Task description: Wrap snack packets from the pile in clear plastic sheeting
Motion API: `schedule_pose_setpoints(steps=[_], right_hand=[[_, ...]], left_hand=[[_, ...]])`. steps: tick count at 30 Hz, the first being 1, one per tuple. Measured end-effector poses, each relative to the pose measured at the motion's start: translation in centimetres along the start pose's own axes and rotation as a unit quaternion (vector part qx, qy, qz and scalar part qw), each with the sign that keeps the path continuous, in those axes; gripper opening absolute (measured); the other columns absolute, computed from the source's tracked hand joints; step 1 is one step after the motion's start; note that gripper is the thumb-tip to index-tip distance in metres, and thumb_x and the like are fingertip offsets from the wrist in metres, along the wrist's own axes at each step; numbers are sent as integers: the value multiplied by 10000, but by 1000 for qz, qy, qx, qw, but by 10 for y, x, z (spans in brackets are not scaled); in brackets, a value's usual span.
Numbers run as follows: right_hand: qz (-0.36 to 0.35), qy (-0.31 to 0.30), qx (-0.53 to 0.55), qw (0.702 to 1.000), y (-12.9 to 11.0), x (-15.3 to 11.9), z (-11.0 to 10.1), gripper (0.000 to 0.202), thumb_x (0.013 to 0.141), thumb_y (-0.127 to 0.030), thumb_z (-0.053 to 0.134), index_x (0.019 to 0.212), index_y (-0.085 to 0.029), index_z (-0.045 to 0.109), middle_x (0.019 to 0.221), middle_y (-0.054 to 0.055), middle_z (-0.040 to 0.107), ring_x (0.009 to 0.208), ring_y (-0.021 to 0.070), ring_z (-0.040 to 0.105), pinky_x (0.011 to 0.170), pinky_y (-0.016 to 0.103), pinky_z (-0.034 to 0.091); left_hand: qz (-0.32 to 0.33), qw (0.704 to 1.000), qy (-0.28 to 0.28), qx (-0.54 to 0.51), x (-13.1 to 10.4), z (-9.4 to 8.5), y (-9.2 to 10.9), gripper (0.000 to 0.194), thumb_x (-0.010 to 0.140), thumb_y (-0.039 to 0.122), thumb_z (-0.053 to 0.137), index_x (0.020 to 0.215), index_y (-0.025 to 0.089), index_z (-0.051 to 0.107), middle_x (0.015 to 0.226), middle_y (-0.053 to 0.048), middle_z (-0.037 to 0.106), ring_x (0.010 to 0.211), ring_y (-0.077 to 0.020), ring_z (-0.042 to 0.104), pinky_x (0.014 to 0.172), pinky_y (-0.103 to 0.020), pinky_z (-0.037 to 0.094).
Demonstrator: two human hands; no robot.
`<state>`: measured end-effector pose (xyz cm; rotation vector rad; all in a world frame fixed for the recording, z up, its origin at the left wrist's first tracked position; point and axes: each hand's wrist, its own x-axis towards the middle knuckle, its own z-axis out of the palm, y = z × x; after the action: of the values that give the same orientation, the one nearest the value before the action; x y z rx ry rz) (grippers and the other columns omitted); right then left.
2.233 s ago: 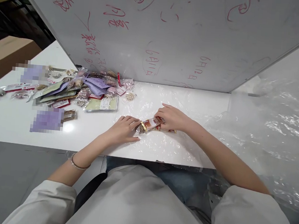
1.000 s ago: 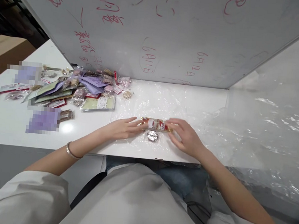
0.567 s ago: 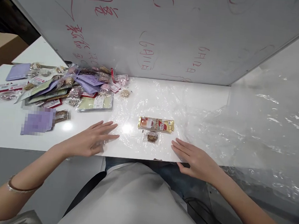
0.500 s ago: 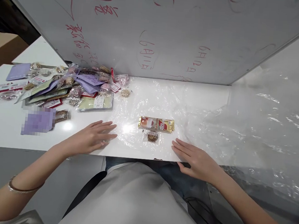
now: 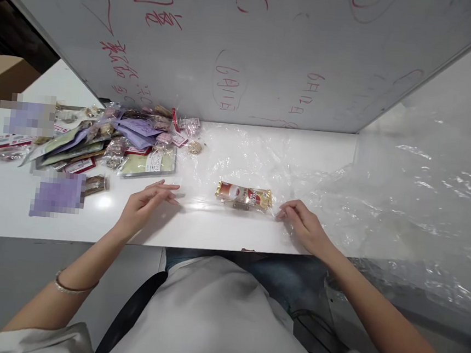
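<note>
A gold and red stick packet (image 5: 244,195) lies near the middle of the table on clear plastic film (image 5: 237,154). A small wrapped piece (image 5: 240,205) shows partly beneath its lower edge. To the left, my left hand (image 5: 149,199) has its thumb and forefinger close together at the film's front edge, which runs toward my right hand. On the right, my right hand (image 5: 302,223) pinches the film's edge between thumb and fingers, just beside the packet's right end.
A heap of small packets and pouches (image 5: 111,138) covers the table's left part. Purple pouches (image 5: 57,194) lie at its front. A whiteboard (image 5: 230,44) with red writing stands behind. More clear film (image 5: 415,197) hangs over the right side.
Both hands have risen from lying flat and their fingers have closed on the film's front edge. That edge has moved back, and the small wrapped piece now sits against the stick packet.
</note>
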<state>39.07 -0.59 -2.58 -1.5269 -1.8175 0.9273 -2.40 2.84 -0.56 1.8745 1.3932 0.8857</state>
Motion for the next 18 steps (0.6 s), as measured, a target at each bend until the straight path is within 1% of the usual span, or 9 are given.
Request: schedule_pose_setpoints(steps=[2, 4, 6, 8, 9, 11, 13, 15, 18], right_hand=[[15, 24, 30, 999, -1, 10, 4, 308, 1029, -472, 322, 981, -251, 531, 726, 2, 631, 734, 198, 649, 768, 363, 539], [19, 25, 23, 999, -4, 16, 6, 334, 1020, -495, 307, 997, -250, 532, 684, -13, 575, 679, 190, 608, 716, 348, 519], [13, 6, -28, 1000, -8, 18, 5, 322, 949, -534, 454, 1062, -243, 534, 738, -6, 582, 690, 200, 605, 656, 341, 508], [-7, -8, -100, 995, -11, 16, 3, 410, 825, -501, 628, 1121, -233, 533, 818, 15, 612, 723, 222, 620, 638, 355, 511], [-18, -4, -124, 992, -13, 15, 0, 412, 792, -457, 658, 1116, -230, 541, 850, 29, 628, 748, 235, 633, 655, 370, 520], [-24, 8, -124, 992, -14, 13, -6, 260, 828, -379, 602, 1041, -233, 573, 890, 53, 663, 821, 254, 668, 722, 399, 537], [9, -2, -68, 998, -14, 14, -14, 160, 900, -343, 507, 982, -239, 596, 939, 64, 699, 876, 250, 703, 774, 405, 550], [64, -35, -6, 997, -14, 17, -22, 198, 941, -375, 482, 1011, -243, 612, 1001, 63, 722, 854, 236, 730, 786, 398, 562], [114, -62, 27, 991, -15, 24, -29, 256, 959, -442, 484, 1052, -247, 622, 1011, 57, 735, 740, 215, 735, 760, 398, 570]], left_hand=[[-24, 998, 54, 1, 5, 10, 3, 420, 995, 424, 443, 695, 231, 666, 795, -25, 752, 1060, -221, 697, 1172, -480, 368], [-42, 996, 75, 12, 12, 19, 6, 426, 996, 409, 431, 656, 218, 602, 714, -28, 718, 989, -213, 708, 1096, -433, 435], [-62, 995, 76, 20, 19, 23, 9, 396, 994, 398, 430, 676, 209, 572, 651, -23, 674, 910, -204, 713, 928, -363, 511], [-80, 994, 77, 21, 23, 25, 11, 339, 992, 385, 431, 746, 205, 578, 571, 2, 604, 785, -188, 704, 747, -300, 510], [-87, 993, 79, 22, 25, 24, 12, 310, 991, 378, 429, 783, 206, 581, 532, 21, 562, 707, -177, 688, 685, -283, 490], [-97, 991, 88, 27, 24, 21, 12, 278, 993, 373, 425, 822, 213, 574, 477, 51, 499, 564, -157, 628, 621, -274, 456], [-119, 987, 97, 37, 21, 17, 10, 271, 997, 388, 419, 832, 223, 556, 453, 67, 479, 468, -147, 565, 587, -277, 436], [-148, 982, 95, 66, 15, 12, 8, 280, 1000, 411, 407, 831, 231, 539, 438, 74, 461, 416, -147, 519, 542, -278, 403], [-169, 971, 84, 149, 5, 6, 5, 279, 995, 416, 409, 831, 235, 543, 444, 70, 445, 395, -149, 467, 492, -279, 324]])
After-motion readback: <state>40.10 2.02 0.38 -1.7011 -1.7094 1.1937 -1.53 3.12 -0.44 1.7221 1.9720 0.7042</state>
